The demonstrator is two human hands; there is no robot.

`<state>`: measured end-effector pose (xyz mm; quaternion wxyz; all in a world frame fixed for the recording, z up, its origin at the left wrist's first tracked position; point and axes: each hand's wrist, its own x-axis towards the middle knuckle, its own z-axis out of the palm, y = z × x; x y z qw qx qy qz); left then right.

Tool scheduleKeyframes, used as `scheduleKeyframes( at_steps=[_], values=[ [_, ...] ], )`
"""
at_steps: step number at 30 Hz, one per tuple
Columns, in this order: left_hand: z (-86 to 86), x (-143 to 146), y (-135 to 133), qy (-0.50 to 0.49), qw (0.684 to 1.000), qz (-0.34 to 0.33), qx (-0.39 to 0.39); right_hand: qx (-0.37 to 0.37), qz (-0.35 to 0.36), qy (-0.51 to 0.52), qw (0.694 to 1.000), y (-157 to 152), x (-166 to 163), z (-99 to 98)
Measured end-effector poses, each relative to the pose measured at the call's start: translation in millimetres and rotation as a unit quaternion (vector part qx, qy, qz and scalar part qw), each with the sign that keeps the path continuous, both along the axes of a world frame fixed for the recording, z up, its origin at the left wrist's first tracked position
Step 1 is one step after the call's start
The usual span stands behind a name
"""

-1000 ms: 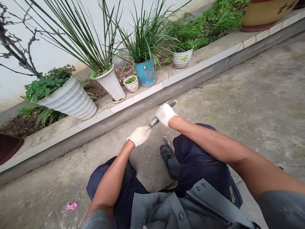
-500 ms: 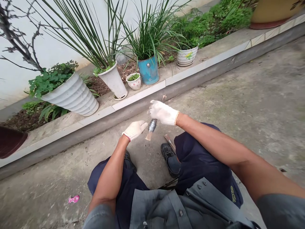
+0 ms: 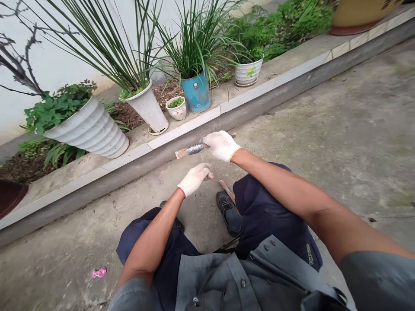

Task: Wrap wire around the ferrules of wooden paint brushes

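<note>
Right hand [image 3: 220, 144] clenched; left hand [image 3: 194, 178] pinching below.

Dress of the seated person
Left hand [image 3: 194, 179] and right hand [image 3: 221, 145] in white knit gloves [image 3: 225, 149]; grey buttoned shirt [image 3: 220, 276], short sleeves [image 3: 379, 280]; navy trousers [image 3: 269, 216]; black shoes [image 3: 228, 209]

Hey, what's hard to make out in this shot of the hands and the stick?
Stick: the right hand covers its middle, head view.
Strand below its wrap: too fine to tell whether the left hand grips it.
Yellow pot: cut off by the top edge.
Pink thing on the ground: too small to identify.
</note>
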<state>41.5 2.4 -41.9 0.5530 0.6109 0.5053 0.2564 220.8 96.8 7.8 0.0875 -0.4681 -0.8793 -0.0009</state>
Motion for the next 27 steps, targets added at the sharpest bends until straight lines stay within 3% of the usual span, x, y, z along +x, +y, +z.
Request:
scheduleKeyframes(
  at_steps=[3, 7, 12, 16, 22, 24, 27],
  values=[
    [0.1, 1, -1, 0.007, 1.0, -0.016, -0.013, 0.025, -0.024, -0.062, 0.998, 0, -2, -2.5],
    [18.4, -6, 0, 0.156, 0.985, -0.063, 0.029, 0.041, -0.019, -0.139, 0.989, 1, -8, -15.6],
    [40.8, -19, 7, 0.366, 0.914, -0.093, 0.148, 0.036, 0.067, -0.148, 0.986, -1, -10, -29.6],
    [42.2, -28, 12, 0.435, 0.868, -0.119, 0.208, 0.084, 0.132, -0.196, 0.968, -4, -11, -33.6],
    [48.0, -32, 11, 0.429, 0.873, -0.146, 0.178, 0.119, 0.183, -0.244, 0.945, -2, -9, -25.5],
    [52.1, -31, 11, 0.418, 0.882, -0.129, 0.176, 0.084, 0.207, -0.221, 0.949, -2, -5, -23.9],
    [55.8, -30, 10, 0.397, 0.895, -0.104, 0.175, -0.042, 0.254, -0.191, 0.947, -5, 2, -24.0]
  ],
)
